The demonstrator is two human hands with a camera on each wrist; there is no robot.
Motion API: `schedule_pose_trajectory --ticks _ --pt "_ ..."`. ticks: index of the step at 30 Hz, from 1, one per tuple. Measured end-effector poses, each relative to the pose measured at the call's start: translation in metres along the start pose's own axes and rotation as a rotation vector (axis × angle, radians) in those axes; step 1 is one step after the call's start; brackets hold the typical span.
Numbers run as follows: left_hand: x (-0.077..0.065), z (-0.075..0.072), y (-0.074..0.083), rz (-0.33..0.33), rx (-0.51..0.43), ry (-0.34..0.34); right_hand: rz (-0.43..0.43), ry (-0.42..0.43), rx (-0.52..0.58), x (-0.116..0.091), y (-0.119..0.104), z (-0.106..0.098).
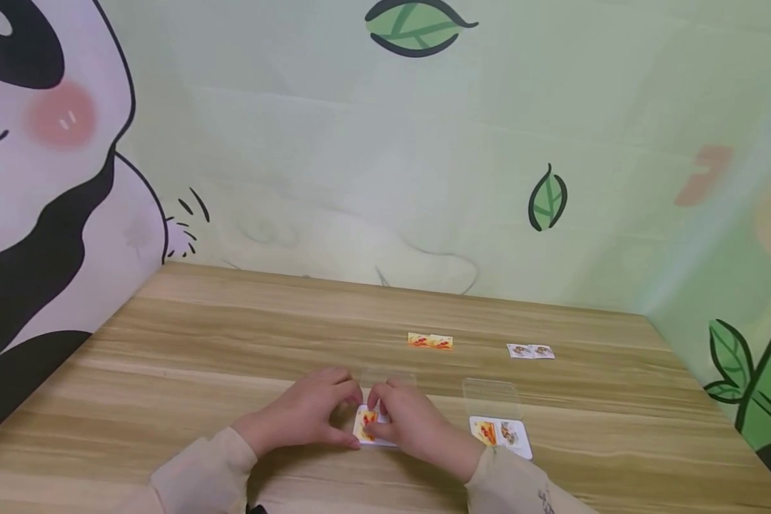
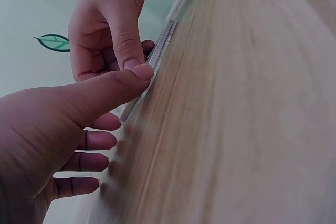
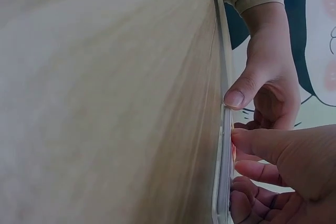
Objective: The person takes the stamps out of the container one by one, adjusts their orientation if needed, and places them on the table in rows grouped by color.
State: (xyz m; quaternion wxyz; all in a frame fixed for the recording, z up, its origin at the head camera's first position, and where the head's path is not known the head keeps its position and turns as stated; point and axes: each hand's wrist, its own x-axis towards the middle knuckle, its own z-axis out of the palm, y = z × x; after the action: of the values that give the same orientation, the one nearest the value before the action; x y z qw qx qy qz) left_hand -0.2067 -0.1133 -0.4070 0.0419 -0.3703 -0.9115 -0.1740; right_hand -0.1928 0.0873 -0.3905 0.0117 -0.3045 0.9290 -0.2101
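A small flat white case [image 1: 380, 444] with a raised clear lid [image 1: 395, 374] lies on the table between both hands. My left hand [image 1: 318, 410] holds it at its left side, thumb on the near edge and fingers on the far one. In the left wrist view the case [image 2: 164, 43] appears edge-on beside the thumb. Over the case, my right hand [image 1: 414, 421] pinches a small orange picture card [image 1: 363, 421] between thumb and fingers, against the case's left half. The right hand hides the case's right half in the head view.
To the right sits a second white case [image 1: 520, 451], its clear lid [image 1: 490, 395] open, with an orange picture and a brown one inside. Farther back lie a pair of orange picture cards [image 1: 430, 341] and a brown pair [image 1: 530, 351]. A painted wall [image 1: 308, 157] rises behind the table.
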Motion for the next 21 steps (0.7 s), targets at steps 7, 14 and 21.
schedule_pose_trajectory --ticks 7,14,21 --pt "0.0003 -0.0003 -0.0010 0.004 0.007 0.004 0.004 -0.012 -0.015 0.0014 -0.0012 0.0004" --pt "-0.0003 0.0006 -0.0012 0.010 0.016 0.013 0.013 -0.016 -0.017 0.0016 -0.0026 0.0002" --pt "0.0002 0.0010 -0.0006 0.022 0.028 0.018 0.007 -0.015 -0.010 0.0008 -0.0034 -0.0004"
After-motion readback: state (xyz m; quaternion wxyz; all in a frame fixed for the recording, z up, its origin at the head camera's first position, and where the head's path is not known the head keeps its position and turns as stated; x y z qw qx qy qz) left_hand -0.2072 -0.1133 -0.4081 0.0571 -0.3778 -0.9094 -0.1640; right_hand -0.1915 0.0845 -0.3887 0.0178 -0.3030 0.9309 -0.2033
